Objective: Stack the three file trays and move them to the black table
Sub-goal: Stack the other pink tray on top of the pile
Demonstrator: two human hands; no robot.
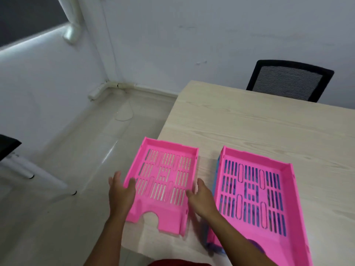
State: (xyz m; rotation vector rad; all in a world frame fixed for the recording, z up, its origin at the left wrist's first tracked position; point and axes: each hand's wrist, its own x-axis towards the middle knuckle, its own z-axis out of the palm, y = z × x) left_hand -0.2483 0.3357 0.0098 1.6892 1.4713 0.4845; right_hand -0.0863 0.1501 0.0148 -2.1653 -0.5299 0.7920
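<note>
A pink file tray [163, 181] is held over the left edge of the light wooden table [249, 121], partly past the edge and slightly tilted. My left hand [122, 194] grips its left side, thumb over the rim. My right hand [201, 200] holds its right side. To the right lies a second pink tray [255, 198] stacked on a blue tray [216, 173], which shows through the slots and along the left edge.
A black mesh chair [288, 81] stands behind the table's far side. A black table corner [7, 146] with white legs sits at the far left across pale floor. White walls enclose the corner.
</note>
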